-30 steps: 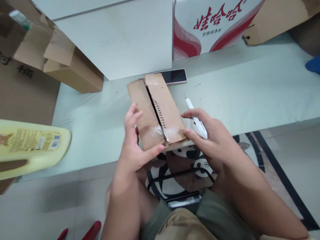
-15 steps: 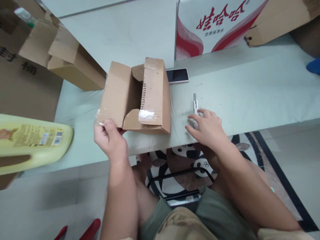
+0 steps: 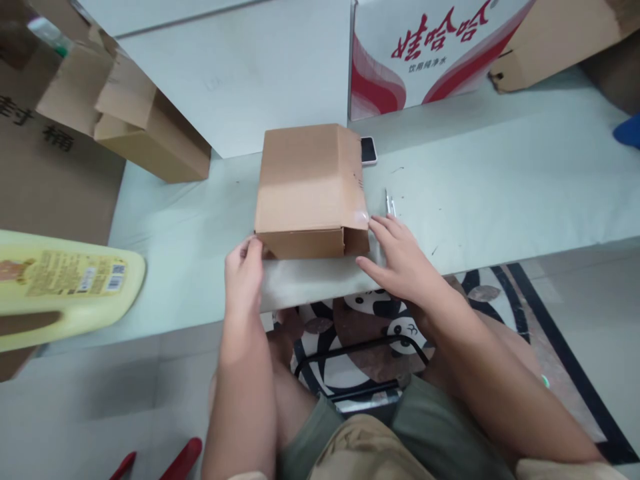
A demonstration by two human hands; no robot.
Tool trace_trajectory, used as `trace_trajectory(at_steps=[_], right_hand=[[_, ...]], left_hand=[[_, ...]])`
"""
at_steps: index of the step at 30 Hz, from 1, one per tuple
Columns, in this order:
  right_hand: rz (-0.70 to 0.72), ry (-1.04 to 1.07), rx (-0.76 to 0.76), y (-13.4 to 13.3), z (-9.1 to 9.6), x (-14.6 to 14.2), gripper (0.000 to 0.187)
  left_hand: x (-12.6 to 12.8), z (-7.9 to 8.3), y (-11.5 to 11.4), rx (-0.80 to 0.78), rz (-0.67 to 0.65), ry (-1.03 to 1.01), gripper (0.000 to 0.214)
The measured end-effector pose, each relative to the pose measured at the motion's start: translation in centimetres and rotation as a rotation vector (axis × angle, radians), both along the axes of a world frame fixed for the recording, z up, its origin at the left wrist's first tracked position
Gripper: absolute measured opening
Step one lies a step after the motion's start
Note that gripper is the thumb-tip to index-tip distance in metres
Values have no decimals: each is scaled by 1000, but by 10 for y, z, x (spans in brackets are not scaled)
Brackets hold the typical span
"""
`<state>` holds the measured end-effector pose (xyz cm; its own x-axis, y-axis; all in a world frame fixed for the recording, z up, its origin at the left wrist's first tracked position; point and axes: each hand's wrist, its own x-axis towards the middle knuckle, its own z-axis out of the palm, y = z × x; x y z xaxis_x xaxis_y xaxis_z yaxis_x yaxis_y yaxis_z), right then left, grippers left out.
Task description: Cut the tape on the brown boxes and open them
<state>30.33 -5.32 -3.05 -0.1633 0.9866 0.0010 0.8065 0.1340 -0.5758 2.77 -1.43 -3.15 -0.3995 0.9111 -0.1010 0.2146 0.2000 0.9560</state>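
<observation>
"Panda-print mat (image 3: pixel 367 323) on the floor, nearest; pale tabletop (image 3: pixel 500 180) past it. Hands?"

"Left hand (image 3: pixel 243 273): thumb and fingers pinching the near left corner of the brown box (image 3: pixel 305 180). Right hand (image 3: pixel 397 260): fingers spread, tips at the near right flap; cannot tell whether they touch."

"Box position?"

"Between the hands, at the table's front part, flap side facing right."

"Farther out?"

"White knife (image 3: pixel 391 202), partly hidden by the right fingers. Phone (image 3: pixel 369 151), partly behind the box. Red-and-white carton (image 3: pixel 400 73) at the back."
</observation>
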Motion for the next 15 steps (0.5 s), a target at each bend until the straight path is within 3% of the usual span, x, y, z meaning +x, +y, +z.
trace_trajectory(at_steps=[4, 8, 13, 15], right_hand=[[45, 93, -8, 0, 3, 0, 72], [119, 245, 82, -3, 15, -4, 68], [66, 360, 61, -1, 21, -6, 70], [24, 349, 16, 0, 17, -7, 70]], left_hand=[[4, -4, 3, 150, -102, -93, 45], [3, -3, 2, 317, -205, -241, 71], [-4, -9, -3, 140, -391, -311, 85], [0, -14, -5, 134, -371, -264, 89]])
